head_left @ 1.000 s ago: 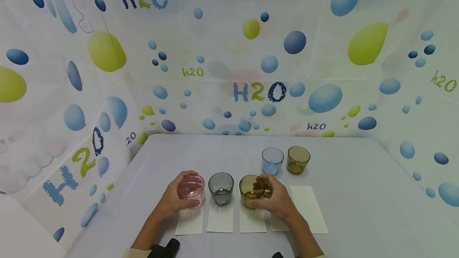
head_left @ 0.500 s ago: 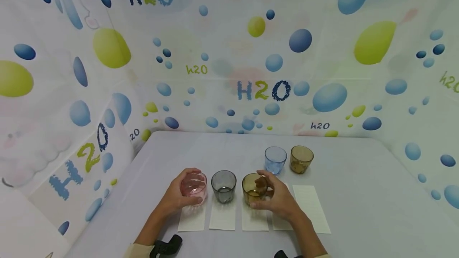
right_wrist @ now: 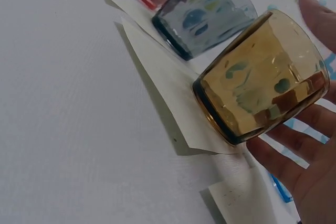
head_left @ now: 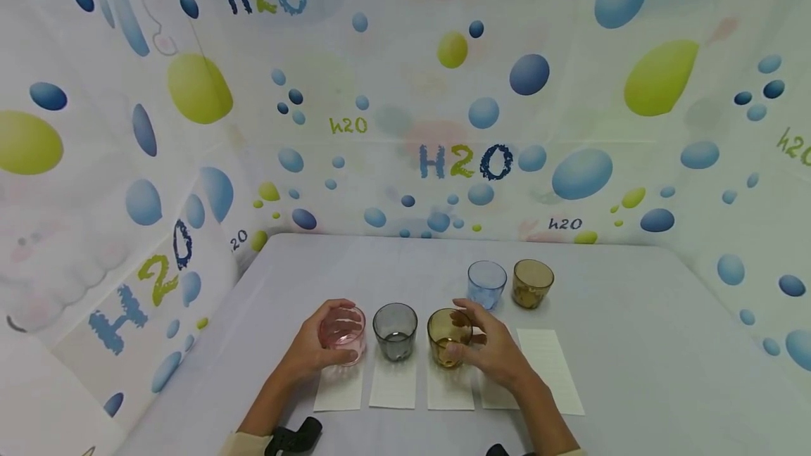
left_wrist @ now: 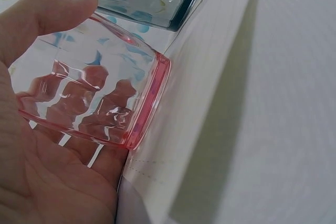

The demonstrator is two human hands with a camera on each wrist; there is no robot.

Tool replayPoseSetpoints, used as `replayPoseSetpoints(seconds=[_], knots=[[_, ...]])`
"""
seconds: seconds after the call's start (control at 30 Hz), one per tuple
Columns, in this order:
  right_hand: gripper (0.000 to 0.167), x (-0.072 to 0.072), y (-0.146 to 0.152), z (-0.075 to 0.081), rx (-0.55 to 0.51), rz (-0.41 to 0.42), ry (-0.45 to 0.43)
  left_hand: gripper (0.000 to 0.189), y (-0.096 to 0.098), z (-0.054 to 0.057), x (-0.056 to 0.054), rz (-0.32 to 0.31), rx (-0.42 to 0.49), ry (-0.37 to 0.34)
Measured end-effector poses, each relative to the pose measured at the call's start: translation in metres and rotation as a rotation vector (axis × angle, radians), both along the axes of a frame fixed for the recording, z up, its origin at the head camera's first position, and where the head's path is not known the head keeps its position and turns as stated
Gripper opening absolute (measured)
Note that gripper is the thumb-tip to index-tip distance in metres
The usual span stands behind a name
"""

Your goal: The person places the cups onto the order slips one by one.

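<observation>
A pink glass [head_left: 343,336] stands upright at the far end of a paper strip, with my left hand [head_left: 313,343] curved round its left side. In the left wrist view the thumb lies along one side of that pink glass [left_wrist: 89,87] and the fingers show through it. A grey glass [head_left: 395,333] stands between my hands. My right hand [head_left: 497,350] is around the right side of an amber glass [head_left: 448,336]. The right wrist view shows its thumb apart from the amber glass [right_wrist: 257,77], with the other fingers behind and below it, loosely spread.
Behind my right hand stand a blue glass [head_left: 486,283] and another amber glass [head_left: 533,283]. Several paper strips lie in a row on the white table; the rightmost strip [head_left: 551,371] bears no glass. A printed curtain [head_left: 380,55] hangs behind the table.
The head view has shifted slightly. My right thumb has moved a little up and back from the front of the amber glass. The left hand and the glasses stay put.
</observation>
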State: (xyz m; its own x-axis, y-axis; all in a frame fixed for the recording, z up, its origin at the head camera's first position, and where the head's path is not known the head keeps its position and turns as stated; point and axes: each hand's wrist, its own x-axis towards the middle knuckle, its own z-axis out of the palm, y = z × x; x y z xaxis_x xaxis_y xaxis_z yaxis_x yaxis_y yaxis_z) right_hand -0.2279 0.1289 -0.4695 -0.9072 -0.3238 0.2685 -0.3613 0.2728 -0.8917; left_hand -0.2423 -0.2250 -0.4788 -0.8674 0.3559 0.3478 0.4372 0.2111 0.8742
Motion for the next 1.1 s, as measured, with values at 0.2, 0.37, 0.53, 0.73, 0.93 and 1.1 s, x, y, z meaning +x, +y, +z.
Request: replayPoseSetpoints(seconds=[0.2, 0.37, 0.53, 0.73, 0.93, 1.1], knots=[[0.054, -0.003, 0.003, 0.004, 0.017, -0.02, 0.137, 0.079, -0.001, -0.002, 0.001, 0.008, 0.002, -0.012], [0.052, -0.006, 0.007, 0.008, -0.011, -0.073, 0.225, 0.079, 0.0, -0.002, 0.001, 0.002, 0.011, -0.014], [0.049, -0.006, 0.01, 0.01, -0.065, -0.158, 0.248, 0.08, 0.002, -0.003, 0.001, 0.01, 0.006, -0.02], [0.045, -0.007, 0.012, 0.013, -0.138, -0.241, 0.265, 0.079, 0.004, -0.004, 0.0, 0.002, 0.009, -0.016], [0.046, -0.016, 0.012, 0.01, -0.203, -0.322, 0.327, 0.079, 0.002, -0.002, 0.001, 0.02, -0.002, -0.012], [0.047, -0.02, 0.011, 0.012, -0.211, -0.401, 0.345, 0.078, -0.001, 0.0, 0.002, 0.016, -0.008, -0.01]])
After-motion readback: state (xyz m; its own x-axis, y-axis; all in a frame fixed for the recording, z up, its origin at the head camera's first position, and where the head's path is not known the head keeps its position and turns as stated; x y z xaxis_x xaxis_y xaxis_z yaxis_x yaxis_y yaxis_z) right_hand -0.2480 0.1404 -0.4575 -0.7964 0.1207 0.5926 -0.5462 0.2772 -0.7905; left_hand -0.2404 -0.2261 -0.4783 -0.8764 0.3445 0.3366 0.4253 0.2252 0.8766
